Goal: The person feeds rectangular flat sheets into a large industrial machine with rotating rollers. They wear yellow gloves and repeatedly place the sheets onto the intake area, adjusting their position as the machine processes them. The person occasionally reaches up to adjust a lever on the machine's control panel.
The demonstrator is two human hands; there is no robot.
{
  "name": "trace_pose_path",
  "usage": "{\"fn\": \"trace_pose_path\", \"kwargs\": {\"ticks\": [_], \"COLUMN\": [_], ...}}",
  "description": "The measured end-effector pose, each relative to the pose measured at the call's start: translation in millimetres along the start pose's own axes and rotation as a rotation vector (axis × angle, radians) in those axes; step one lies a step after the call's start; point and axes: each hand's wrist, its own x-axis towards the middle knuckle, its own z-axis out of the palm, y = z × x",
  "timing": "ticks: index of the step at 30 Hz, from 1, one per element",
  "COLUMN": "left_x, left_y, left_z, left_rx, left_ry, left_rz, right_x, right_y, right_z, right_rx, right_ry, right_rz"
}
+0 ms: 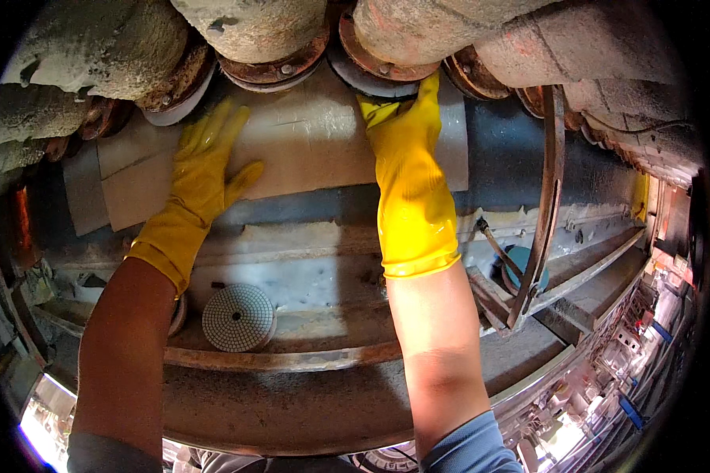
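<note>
Both my hands wear yellow rubber gloves. My left hand [201, 169] lies on the left part of a wet, brownish-grey slab [308, 146], its fingers stretched out and the thumb apart. My right hand [410, 154] reaches up to a grey-white polishing pad [359, 79] under a rusty round flange [390, 61]. Its fingers and thumb are around the pad's near edge; the fingertips are partly hidden behind pad and flange. Similar pads sit under the neighbouring flanges, such as the pad [280, 83] to the left.
Thick, crusted machine heads [430, 27] hang overhead in a row. A gridded polishing pad [238, 318] stands on the near ledge. A rusty upright bar [551, 197] rises at right beside a blue-green disc [525, 266]. A metal rail [292, 360] runs along the front.
</note>
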Motion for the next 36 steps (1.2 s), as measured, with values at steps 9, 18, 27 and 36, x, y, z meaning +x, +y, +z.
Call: {"fn": "trace_pose_path", "kwargs": {"ticks": [9,18,27,36], "left_x": [-1.2,-0.4,-1.5,0.0], "left_y": [-3.0,0.7,-0.5,-1.6], "left_z": [3.9,1.8,1.9,0.2], "left_rx": [0.003,0.001,0.031,0.021], "left_ry": [-0.011,-0.003,0.01,-0.017], "left_rz": [-0.004,-0.016,-0.014,0.0], "right_x": [0.8,4.9,-2.1,-2.0], "right_y": [-5.6,-3.1,-4.0,-4.5], "right_z": [3.7,-3.9,7.8,3.6], "right_rx": [0.06,0.079,0.048,0.037], "right_ry": [-0.031,-0.035,0.011,-0.043], "right_rz": [0.045,0.008,-0.016,-0.036]}}
